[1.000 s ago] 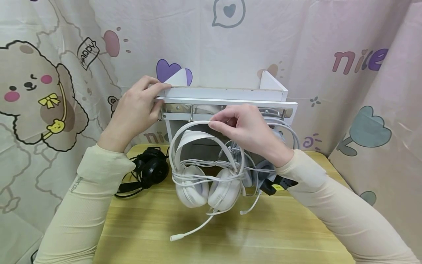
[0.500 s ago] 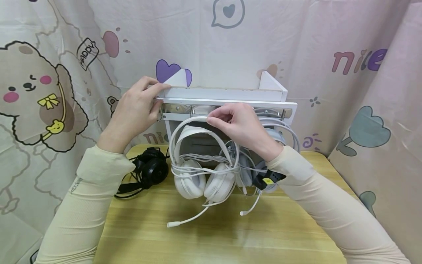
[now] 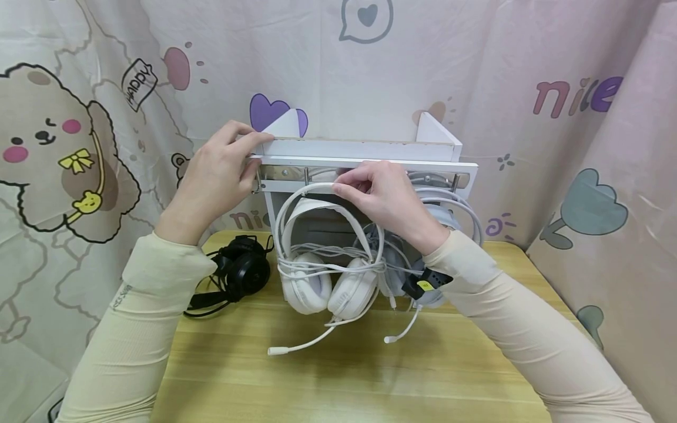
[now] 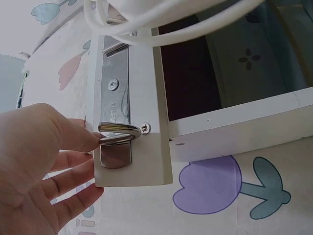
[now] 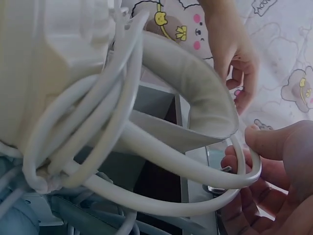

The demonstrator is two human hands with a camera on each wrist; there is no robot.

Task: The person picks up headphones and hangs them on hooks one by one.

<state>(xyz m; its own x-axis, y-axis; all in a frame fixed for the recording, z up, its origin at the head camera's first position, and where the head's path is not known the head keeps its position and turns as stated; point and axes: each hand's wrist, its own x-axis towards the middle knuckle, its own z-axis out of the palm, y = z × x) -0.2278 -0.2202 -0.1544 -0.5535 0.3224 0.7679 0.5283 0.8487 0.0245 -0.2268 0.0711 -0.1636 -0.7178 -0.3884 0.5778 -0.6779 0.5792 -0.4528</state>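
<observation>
My right hand pinches the headband of a white headset between thumb and fingers. The headset hangs upright in front of a white rack, its cable wound around the ear cups and its microphone boom pointing down left. In the right wrist view the headband lies close to a metal hook; contact is unclear. My left hand grips the rack's left end, fingers on top and thumb below. Its thumb is beside the end hook in the left wrist view.
A second, greyish headset hangs at the rack's right, partly hidden by my right arm. Black headphones lie on the wooden table, left of the rack. A printed curtain surrounds the table at back and sides.
My right hand has raised the white headset slightly, bringing its headband up near the hook rail. It also shifted a little left at first. My left hand stays on the rack.
</observation>
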